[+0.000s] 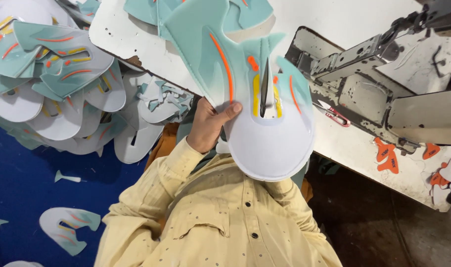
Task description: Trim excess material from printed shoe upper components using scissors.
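The left hand (208, 123) grips a mint-and-white shoe upper piece (257, 113), thumb pressed across its white face beside the slit, holding it up in front of the yellow shirt (220, 217). The right hand is hidden behind the piece, so its grip cannot be told, though it probably supports the far edge. Holding it well means keeping the piece flat and unbent, thumb clear of the orange stripes. One piece is in hand; more lie on the white tabletop (121, 34). To the left a pile of uppers (62, 84) holds well over a dozen. One lies alone on the blue floor (18, 183). Right, one sewing machine (379, 84).
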